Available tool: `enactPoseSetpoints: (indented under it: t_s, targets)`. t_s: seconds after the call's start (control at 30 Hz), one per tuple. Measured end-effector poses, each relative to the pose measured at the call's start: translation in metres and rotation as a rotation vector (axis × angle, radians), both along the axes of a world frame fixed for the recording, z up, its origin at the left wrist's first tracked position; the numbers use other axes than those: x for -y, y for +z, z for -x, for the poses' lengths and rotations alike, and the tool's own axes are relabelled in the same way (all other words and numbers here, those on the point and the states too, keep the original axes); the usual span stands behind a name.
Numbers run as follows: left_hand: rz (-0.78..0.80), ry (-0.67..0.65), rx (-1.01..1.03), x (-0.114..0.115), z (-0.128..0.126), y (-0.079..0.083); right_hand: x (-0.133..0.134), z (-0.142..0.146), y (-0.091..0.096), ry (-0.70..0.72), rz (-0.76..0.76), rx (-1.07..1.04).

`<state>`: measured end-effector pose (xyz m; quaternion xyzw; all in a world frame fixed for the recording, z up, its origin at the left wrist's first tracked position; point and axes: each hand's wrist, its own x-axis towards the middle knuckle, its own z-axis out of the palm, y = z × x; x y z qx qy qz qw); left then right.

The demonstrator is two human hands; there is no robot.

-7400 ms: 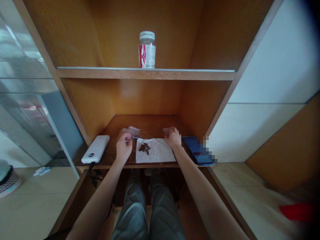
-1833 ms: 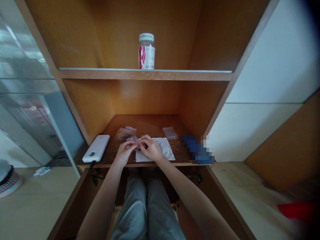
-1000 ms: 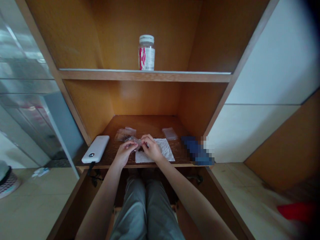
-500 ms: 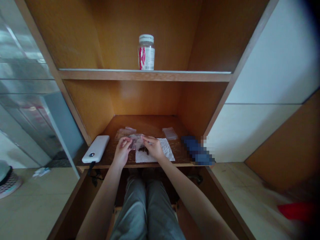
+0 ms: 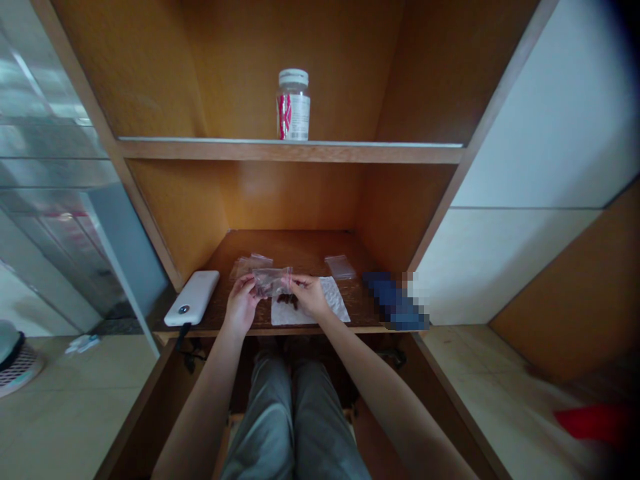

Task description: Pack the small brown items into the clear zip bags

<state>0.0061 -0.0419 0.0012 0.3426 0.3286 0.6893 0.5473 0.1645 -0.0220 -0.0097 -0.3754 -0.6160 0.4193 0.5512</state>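
A small clear plastic bag (image 5: 272,282) hangs in the air between both hands, above the near left part of the tissue and toward the middle of the wooden shelf. The left hand (image 5: 241,305) pinches its left side in a narrow grip, with the fingers closed on the plastic. The right hand (image 5: 310,297) pinches its upper right corner just as narrowly, reaching in from the other side. The bag is stretched between them, and its contents are hard to make out through the plastic.

Just below the bag, a small heap of dark reddish-brown pieces (image 5: 287,300) lies on a white paper tissue (image 5: 330,300). The tissue sits flat near the front edge of the wooden shelf (image 5: 295,250). Two more clear plastic bags lie flat toward the back: one at the back left (image 5: 249,267) and one at the back right (image 5: 340,267), both well behind the hands.

A white power bank (image 5: 192,298) lies by the left front corner, with a black cable (image 5: 182,335) dropping over the front edge. A phone (image 5: 395,301), pixelated and hard to see, lies at the right end. On the shelf above stands a clear jar (image 5: 293,105) with a white lid and a red-and-white label. Below the shelf are the person's knees in grey trousers (image 5: 290,427).
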Motion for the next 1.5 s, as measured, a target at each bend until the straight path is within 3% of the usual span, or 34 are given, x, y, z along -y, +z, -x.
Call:
enactPoseSetpoints:
  t_s: [0.17, 0.3, 0.4, 0.53, 0.73, 0.93, 1.1, 1.27, 1.5]
  targets:
    - [-0.017, -0.010, -0.036, 0.003, 0.000, 0.000, -0.007, -0.003, 0.003, 0.071, -0.008, -0.023]
    - [-0.023, -0.018, 0.005, 0.004, -0.001, 0.002, -0.014, -0.013, 0.020, 0.316, -0.047, 0.081]
    - [-0.015, -0.030, 0.022, 0.003, 0.000, 0.002, -0.018, -0.020, 0.035, 0.528, 0.059, 0.187]
    - [0.025, -0.059, 0.011, 0.001, 0.004, 0.000, -0.017, -0.021, 0.051, 0.694, 0.219, 0.330]
    - [0.027, -0.074, 0.005, 0.000, 0.006, -0.001, -0.012, -0.013, 0.066, 0.627, 0.316, 0.238]
    - [-0.004, -0.297, -0.128, 0.012, 0.000, 0.005, -0.017, -0.006, 0.076, 0.718, 0.411, 0.141]
    - [-0.068, -0.401, -0.105, 0.014, 0.000, 0.001, -0.017, -0.006, 0.078, 0.785, 0.416, 0.159]
    - [-0.073, -0.419, -0.061, 0.011, 0.001, -0.003, -0.014, -0.007, 0.074, 0.836, 0.454, 0.162]
    - [-0.124, -0.407, -0.024, 0.015, -0.002, 0.003, -0.013, -0.007, 0.067, 0.861, 0.448, 0.170]
